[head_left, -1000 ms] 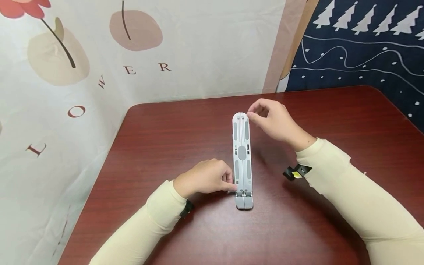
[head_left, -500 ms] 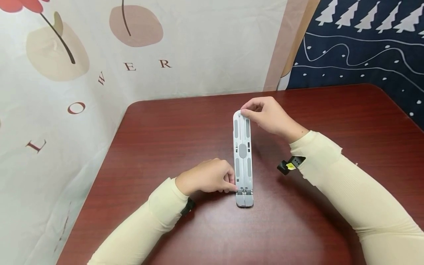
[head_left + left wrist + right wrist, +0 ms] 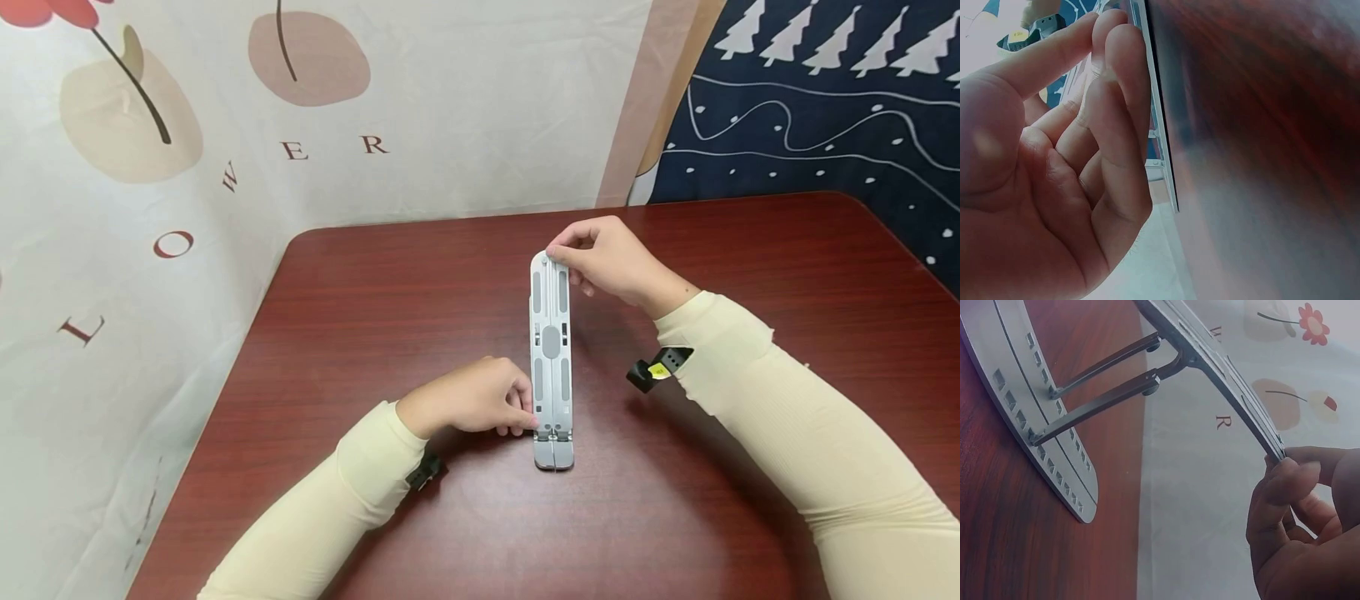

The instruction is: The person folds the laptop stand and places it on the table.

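A silver folding laptop stand (image 3: 551, 342) with grey pads stands on the table, its two halves side by side and its length running away from me. The right wrist view shows its upper arm (image 3: 1235, 390) raised at a slant over the slotted base (image 3: 1029, 406), with struts between them. My right hand (image 3: 611, 258) pinches the raised far end between thumb and fingers. At the near end, my left hand (image 3: 472, 396) holds the stand's left edge, thumb on top and the other fingers curled. In the left wrist view, those fingers partly hide the base rail (image 3: 1161, 125).
The stand rests on a dark red wooden table (image 3: 360, 317) with rounded far corners. Behind it hangs a pale cloth (image 3: 480, 108) with flower prints and letters. A navy cloth (image 3: 810, 125) with white trees hangs at the right.
My right hand has moved left from beside the far end and now pinches it. The left hand keeps its place at the near end. The stand has barely shifted.
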`<state>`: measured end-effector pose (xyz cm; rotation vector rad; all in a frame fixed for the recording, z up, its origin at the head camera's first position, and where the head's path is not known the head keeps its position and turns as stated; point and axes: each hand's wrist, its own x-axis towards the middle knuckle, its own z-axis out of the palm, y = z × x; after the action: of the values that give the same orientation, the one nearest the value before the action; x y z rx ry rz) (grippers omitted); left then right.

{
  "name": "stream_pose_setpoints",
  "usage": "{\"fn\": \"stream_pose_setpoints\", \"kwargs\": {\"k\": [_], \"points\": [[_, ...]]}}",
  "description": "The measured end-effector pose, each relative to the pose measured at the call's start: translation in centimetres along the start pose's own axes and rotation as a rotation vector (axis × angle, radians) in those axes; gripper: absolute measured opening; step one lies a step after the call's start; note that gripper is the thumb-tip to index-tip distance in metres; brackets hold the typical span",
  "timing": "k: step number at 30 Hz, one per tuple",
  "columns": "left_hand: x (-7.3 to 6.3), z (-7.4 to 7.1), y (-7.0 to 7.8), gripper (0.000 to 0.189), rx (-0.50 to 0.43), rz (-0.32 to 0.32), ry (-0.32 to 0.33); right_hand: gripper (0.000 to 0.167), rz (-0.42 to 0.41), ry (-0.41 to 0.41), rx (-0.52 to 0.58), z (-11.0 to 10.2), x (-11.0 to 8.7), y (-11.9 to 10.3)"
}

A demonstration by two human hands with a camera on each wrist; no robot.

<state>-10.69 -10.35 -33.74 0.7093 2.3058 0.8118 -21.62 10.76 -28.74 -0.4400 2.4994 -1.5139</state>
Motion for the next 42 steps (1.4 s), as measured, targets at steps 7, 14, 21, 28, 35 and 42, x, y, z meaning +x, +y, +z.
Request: {"fn": "stream_pose_setpoints", "kwargs": {"k": [7,14,21,28,35,42], "points": [[0.2,0.1,0.0,0.019,0.002,-0.009,0.006,0.014,0.017,0.012,-0.015,-0.2,-0.2,0.0],[0.5,0.3,-0.2,0.018,-0.005,-0.006,-0.003,0.014,0.033,0.018,0.001,-0.3,-0.5,0.3],[0.6,0.4,-0.3,0.019,0.012,0.001,0.004,0.015,0.057,0.043,0.002,-0.7,-1.0,0.4],[0.6,0.1,-0.1,0.02,0.004,-0.005,-0.017,0.016,0.062,0.058,-0.014,-1.2,-1.4,0.3],[0.6,-0.4,-0.2,0.018,-0.009,-0.01,-0.04,0.016,0.058,0.08,-0.006,-1.7,-1.8,0.4],[0.5,-0.9,-0.1,0.02,0.031,-0.026,-0.025,0.017,0.069,0.1,-0.01,-2.2,-2.3,0.4]]}}
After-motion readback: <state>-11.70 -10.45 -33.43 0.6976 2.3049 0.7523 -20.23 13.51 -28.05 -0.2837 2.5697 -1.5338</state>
